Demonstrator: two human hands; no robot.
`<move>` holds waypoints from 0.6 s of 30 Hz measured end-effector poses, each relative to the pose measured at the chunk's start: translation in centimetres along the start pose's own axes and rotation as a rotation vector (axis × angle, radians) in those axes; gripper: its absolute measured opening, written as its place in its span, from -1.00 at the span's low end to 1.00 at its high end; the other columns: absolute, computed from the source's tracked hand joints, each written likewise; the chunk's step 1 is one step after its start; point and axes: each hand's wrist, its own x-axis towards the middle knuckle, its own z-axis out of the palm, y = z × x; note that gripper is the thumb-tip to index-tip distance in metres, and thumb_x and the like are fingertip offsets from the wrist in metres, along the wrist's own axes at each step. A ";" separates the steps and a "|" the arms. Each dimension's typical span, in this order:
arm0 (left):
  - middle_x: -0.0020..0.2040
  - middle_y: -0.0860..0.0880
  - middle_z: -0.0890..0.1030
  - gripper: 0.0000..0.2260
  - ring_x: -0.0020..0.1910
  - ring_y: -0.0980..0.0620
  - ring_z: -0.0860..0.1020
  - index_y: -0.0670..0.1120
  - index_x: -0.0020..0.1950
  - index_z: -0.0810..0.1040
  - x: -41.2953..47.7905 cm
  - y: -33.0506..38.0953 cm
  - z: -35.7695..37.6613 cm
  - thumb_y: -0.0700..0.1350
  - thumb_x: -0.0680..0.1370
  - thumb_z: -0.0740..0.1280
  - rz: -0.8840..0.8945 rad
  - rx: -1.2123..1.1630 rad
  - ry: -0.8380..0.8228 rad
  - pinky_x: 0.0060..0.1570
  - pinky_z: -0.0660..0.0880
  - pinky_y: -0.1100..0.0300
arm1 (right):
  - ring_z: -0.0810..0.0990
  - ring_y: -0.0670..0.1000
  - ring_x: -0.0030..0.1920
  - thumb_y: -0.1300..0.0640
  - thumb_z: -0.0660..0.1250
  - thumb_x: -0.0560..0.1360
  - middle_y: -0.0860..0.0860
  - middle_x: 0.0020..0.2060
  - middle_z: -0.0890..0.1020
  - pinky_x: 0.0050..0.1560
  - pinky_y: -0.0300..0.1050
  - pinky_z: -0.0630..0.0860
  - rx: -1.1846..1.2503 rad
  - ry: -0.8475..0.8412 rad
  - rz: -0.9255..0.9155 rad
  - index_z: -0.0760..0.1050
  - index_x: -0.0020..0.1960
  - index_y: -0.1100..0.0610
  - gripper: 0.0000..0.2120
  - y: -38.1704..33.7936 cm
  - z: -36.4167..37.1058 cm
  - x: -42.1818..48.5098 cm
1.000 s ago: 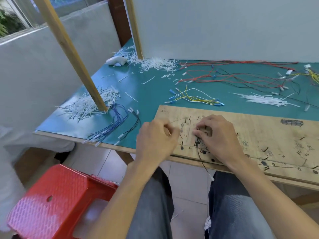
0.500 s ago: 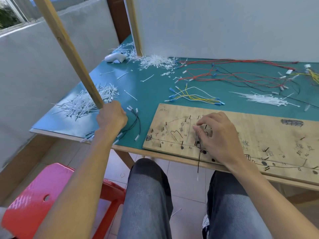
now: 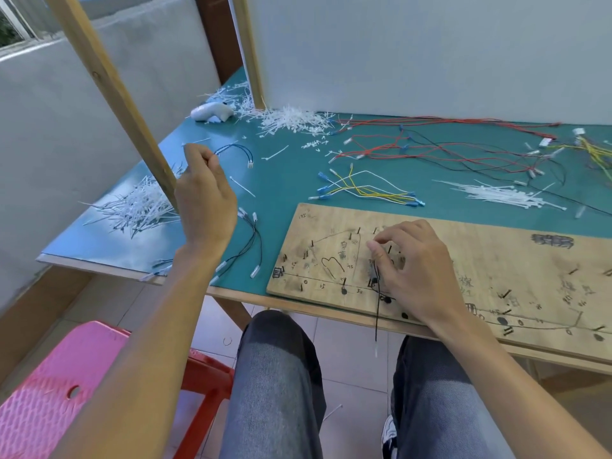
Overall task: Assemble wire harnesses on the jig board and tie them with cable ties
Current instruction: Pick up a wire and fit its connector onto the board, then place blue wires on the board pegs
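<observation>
My left hand (image 3: 205, 200) pinches a blue wire (image 3: 233, 147), raised above the green mat (image 3: 281, 180); my right hand (image 3: 414, 270) holds the black wire (image 3: 377, 313) on the jig board (image 3: 496, 260). If I ease off, its overhanging tail may drag it free

A: Background?
B: Bench (image 3: 281, 180) with a teal top and pale wood edge. Daylight, with glare on its near-left corner.
A: Walls?
B: Plain white panel (image 3: 430, 54) right behind the bench, grey wall (image 3: 66, 127) on the left. Window (image 3: 13, 31) top left, greenery outside.
A: Woodwork?
B: Slanted wooden post (image 3: 112, 84) crosses the left side, second post (image 3: 253, 61) at the panel's edge, dark brown pillar (image 3: 212, 34) between them.
A: Floor?
B: Pale floor tiles (image 3: 357, 366). Red plastic stool (image 3: 66, 385) lower left.
</observation>
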 end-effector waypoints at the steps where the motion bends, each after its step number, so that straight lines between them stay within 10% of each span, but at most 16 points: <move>1: -0.31 -0.14 0.48 -0.79 -0.38 -0.14 0.42 -0.27 0.11 0.42 0.2 0.4 -0.1 -0.15 0.75 0.09 0.001 -0.060 0.011 -0.32 0.31 -0.04 | 0.54 0.06 0.07 0.06 0.44 0.62 -0.04 -0.05 0.67 0.10 0.10 0.52 0.009 0.002 0.004 0.66 0.01 0.12 -0.87 0.0 -0.1 0.0; 7: -0.33 -0.11 0.47 -0.88 -0.40 -0.07 0.42 -0.13 0.06 0.43 -1.6 4.8 -0.8 -0.12 0.75 0.19 0.058 -0.295 -0.038 -0.34 0.39 -0.14 | 0.60 -0.08 0.07 -0.09 0.34 0.66 -0.25 -0.10 0.69 0.17 0.21 0.42 0.051 0.016 0.057 0.65 -0.06 -0.07 -0.81 -1.9 -1.2 0.6; 12: -0.32 0.11 0.42 -0.90 -0.41 0.10 0.37 -0.09 0.09 0.49 -6.8 9.8 -1.7 -0.08 0.73 0.25 0.280 -0.337 -0.272 -0.40 0.38 0.13 | 0.71 -0.05 -0.13 -0.28 0.20 0.68 -0.05 -0.12 0.78 -0.07 -0.12 0.47 0.881 -0.243 0.468 0.70 0.07 0.07 -0.52 -4.8 -2.6 4.2; 18: -0.27 0.11 0.55 -0.95 -0.34 0.05 0.48 -0.06 0.07 0.58 -11.5 11.1 -2.6 -0.12 0.68 0.33 0.564 -0.224 -0.423 -0.41 0.40 0.14 | 0.57 0.03 -0.27 0.11 0.37 0.66 0.07 -0.23 0.64 -0.27 -0.17 0.57 1.297 -0.294 0.661 0.68 0.03 0.20 -0.81 -3.6 -3.9 5.7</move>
